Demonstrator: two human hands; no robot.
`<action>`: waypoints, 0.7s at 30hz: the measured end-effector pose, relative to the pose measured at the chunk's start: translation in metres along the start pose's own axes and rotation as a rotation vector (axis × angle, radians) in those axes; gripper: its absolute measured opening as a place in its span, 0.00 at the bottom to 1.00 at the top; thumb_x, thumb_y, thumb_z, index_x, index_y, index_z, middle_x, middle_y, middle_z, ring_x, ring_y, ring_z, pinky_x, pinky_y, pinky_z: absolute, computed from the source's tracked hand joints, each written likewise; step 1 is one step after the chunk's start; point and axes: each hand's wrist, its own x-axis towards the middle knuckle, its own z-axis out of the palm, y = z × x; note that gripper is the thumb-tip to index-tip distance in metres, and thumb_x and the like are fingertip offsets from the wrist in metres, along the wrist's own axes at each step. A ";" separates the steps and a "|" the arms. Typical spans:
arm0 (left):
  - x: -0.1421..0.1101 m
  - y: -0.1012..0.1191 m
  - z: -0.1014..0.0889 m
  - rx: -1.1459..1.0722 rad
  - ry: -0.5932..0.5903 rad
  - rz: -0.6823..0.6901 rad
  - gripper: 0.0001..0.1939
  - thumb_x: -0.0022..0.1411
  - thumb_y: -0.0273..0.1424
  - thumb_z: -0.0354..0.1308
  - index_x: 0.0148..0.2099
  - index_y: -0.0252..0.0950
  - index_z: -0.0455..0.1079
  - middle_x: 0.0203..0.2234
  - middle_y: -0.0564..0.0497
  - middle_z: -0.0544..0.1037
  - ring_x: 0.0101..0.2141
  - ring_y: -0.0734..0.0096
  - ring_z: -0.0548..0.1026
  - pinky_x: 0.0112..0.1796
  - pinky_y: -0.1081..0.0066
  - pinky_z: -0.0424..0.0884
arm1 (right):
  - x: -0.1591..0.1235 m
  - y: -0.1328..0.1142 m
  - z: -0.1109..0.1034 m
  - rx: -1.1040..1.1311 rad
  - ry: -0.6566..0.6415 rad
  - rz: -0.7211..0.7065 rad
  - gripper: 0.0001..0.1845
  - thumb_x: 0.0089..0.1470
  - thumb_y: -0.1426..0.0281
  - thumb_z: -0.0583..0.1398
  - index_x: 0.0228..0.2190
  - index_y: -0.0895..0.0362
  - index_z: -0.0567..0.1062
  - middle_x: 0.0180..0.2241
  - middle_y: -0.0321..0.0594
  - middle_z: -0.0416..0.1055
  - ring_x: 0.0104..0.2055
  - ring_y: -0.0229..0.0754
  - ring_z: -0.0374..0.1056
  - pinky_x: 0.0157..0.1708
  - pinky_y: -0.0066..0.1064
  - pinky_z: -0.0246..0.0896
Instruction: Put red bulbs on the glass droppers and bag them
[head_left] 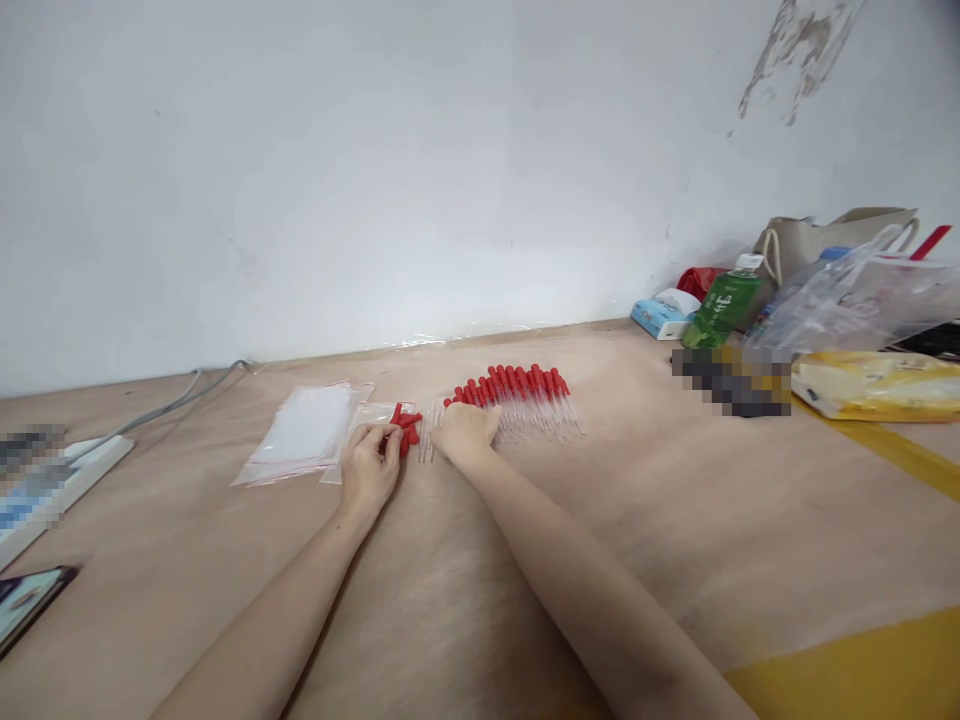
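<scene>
My left hand [369,464] is closed in a pinch at a small pile of loose red rubber dropper bulbs [409,422], with a red bulb at its fingertips. To the right of that pile lie several clear thin dropper tubes [427,432] without bulbs. My right hand [466,430] is over these tubes, back of the hand up, fingers curled down; whatever they grip is hidden. Just beyond and to its right, droppers with red bulbs fitted [525,385] lie side by side in a slanting row, clear tips toward me.
Clear zip bags [304,430] lie stacked left of my left hand. A phone [34,600] and a white power strip [97,465] with a grey cable are farther left. At right stand a tissue pack [661,315], a green bottle [724,305], plastic bags [847,300] and a yellow packet [877,385].
</scene>
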 end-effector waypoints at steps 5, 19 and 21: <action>0.002 0.002 -0.003 0.039 0.103 0.009 0.11 0.58 0.33 0.47 0.32 0.34 0.69 0.26 0.49 0.70 0.30 0.68 0.70 0.34 0.69 0.66 | 0.006 0.007 -0.005 0.107 0.000 0.038 0.11 0.46 0.65 0.55 0.30 0.57 0.74 0.33 0.47 0.73 0.38 0.49 0.68 0.44 0.43 0.46; -0.020 0.038 0.000 -0.395 -0.201 -0.035 0.08 0.58 0.36 0.51 0.34 0.37 0.57 0.24 0.54 0.70 0.24 0.74 0.71 0.28 0.74 0.66 | -0.036 0.116 -0.030 0.670 0.050 -0.449 0.12 0.51 0.68 0.53 0.38 0.58 0.68 0.28 0.39 0.71 0.28 0.36 0.66 0.29 0.28 0.60; -0.027 0.047 0.001 -0.393 -0.287 -0.005 0.09 0.56 0.36 0.53 0.34 0.36 0.59 0.24 0.54 0.70 0.25 0.74 0.70 0.28 0.75 0.66 | -0.049 0.135 -0.026 0.613 0.117 -0.516 0.13 0.52 0.69 0.52 0.40 0.57 0.68 0.31 0.40 0.71 0.32 0.37 0.66 0.33 0.30 0.61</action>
